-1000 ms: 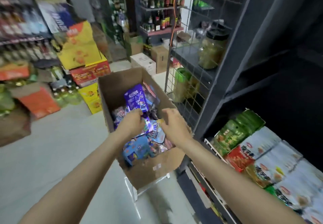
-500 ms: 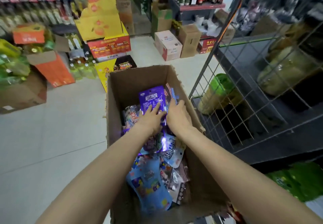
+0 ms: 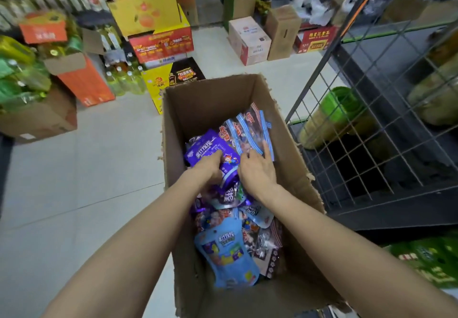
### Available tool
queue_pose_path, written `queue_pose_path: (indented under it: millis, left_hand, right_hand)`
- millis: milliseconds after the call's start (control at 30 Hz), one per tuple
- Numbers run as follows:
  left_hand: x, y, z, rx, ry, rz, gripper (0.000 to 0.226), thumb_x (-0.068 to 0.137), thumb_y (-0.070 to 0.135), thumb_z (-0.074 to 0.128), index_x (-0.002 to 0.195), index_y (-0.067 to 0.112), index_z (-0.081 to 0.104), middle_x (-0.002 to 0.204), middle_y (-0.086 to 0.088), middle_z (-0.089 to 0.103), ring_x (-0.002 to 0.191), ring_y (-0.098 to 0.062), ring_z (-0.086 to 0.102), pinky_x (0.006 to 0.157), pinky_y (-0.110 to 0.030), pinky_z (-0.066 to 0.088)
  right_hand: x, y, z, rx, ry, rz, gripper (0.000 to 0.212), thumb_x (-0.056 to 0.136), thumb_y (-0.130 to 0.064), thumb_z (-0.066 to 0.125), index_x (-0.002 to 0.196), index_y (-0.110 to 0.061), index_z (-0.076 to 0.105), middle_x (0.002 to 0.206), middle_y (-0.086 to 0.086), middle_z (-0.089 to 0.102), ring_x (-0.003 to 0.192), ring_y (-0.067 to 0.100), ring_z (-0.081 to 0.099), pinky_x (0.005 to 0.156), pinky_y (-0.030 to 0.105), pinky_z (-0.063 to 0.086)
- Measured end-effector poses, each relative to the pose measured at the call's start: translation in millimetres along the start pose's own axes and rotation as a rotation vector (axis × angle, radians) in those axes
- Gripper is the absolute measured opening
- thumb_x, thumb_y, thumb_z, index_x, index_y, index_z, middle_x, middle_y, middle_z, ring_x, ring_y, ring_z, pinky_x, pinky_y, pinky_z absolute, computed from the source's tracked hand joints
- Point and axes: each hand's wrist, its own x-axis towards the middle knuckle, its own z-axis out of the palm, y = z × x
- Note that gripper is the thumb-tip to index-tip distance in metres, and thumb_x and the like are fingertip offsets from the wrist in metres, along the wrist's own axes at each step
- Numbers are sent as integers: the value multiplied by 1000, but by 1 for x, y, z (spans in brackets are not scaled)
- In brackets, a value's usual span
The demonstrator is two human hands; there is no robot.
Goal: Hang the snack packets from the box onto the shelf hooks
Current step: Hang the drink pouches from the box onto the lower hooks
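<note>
An open cardboard box (image 3: 210, 99) stands on the floor in front of me, filled with snack packets. My left hand (image 3: 207, 169) is down in the box, its fingers curled round a purple packet (image 3: 205, 150). My right hand (image 3: 257, 169) lies beside it, fingers spread flat on a clear packet with blue-striped edges (image 3: 247, 131). A light blue pouch (image 3: 226, 253) lies nearer to me among other packets. The shelf hooks are not in view.
A black wire-grid rack (image 3: 371, 124) stands right of the box, with a green-lidded jar (image 3: 332, 116) behind the mesh. Green packets (image 3: 431, 260) sit at the lower right. Cartons (image 3: 247, 39) and drink bottles (image 3: 124, 79) line the far floor.
The view has tilted down over the box. Both hands have moved deeper toward the box's far end; the left now holds the purple packet, the right rests on the striped packet.
</note>
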Motion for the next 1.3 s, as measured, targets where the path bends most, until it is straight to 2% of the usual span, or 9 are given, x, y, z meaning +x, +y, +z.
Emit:
queue_pose_path:
  millis: [200, 367, 433, 700, 867, 967, 1067, 1167, 1300]
  left_hand:
    - [-2, 11, 25, 123, 30, 17, 104, 70, 30, 81, 146, 15, 12, 130, -24, 44, 117, -40, 48, 94, -47, 44]
    - [-5, 23, 40, 443, 123, 20, 76, 90, 11, 55, 149, 15, 8, 136, -40, 30, 120, -49, 44, 95, -49, 45]
    - [-8, 19, 42, 428, 129, 43, 71, 90, 7, 52, 149, 14, 13, 134, -38, 36, 120, -46, 46, 97, -47, 42]
    - [-37, 12, 16, -103, 142, 12, 67, 89, 4, 52, 148, 20, 24, 140, -20, 42, 127, -35, 43, 100, -36, 38]
    - [-66, 7, 7, -292, 203, -3, 70, 87, -4, 44, 149, 20, 22, 141, -20, 42, 124, -35, 46, 95, -34, 41]
    - [-80, -6, 6, -488, 290, 0, 78, 77, -7, 46, 146, 27, 29, 133, -12, 53, 120, -31, 52, 97, -36, 46]
    - [-96, -14, 2, -766, 376, 84, 74, 64, -2, 52, 132, 26, 43, 122, -2, 61, 113, -22, 57, 93, -38, 50]
    - [-116, -8, -12, -956, 439, 168, 60, 73, -21, 50, 122, 13, 46, 106, -1, 59, 99, -16, 57, 67, -14, 50]
    - [-148, -2, -21, -1208, 406, 274, 54, 66, -18, 52, 111, 11, 54, 85, 1, 64, 78, -13, 61, 53, -14, 51]
  right_hand:
    - [-2, -10, -2, -41, -55, 52, 35, 98, -17, 37, 130, -10, 47, 138, 19, 38, 131, 28, 39, 114, 45, -17]
    - [-21, -14, 11, -373, -18, -103, 48, 102, -21, 23, 146, -2, 23, 153, 17, 22, 144, 32, 14, 116, 44, -9]
    - [-27, -14, 19, -277, -79, -88, 45, 100, -14, 21, 142, 0, 27, 146, 15, 35, 139, 31, 25, 118, 39, 3]
    - [-6, -4, 34, 758, -209, 375, 40, 91, -21, 62, 122, 0, 48, 127, 20, 53, 122, 37, 43, 95, 41, 38]
    - [-10, -7, 25, 817, -21, 413, 8, 92, -11, 59, 97, -5, 60, 118, 16, 57, 116, 33, 45, 93, 35, 36]
    - [-12, -10, 6, 856, -7, 391, 20, 96, -8, 51, 114, 1, 54, 128, 21, 48, 117, 37, 45, 94, 38, 39]
    - [-24, -5, -16, 888, 75, 287, 23, 99, -6, 39, 121, 0, 43, 109, 20, 58, 95, 31, 54, 69, 35, 37]
    - [-43, 3, -43, 925, 216, 169, 25, 99, -6, 40, 124, -8, 39, 87, 17, 56, 71, 23, 48, 60, 31, 30]
    - [-67, 9, -67, 975, 276, 230, 36, 92, 5, 39, 99, -18, 65, 97, 10, 67, 47, 11, 42, 44, 25, 27]
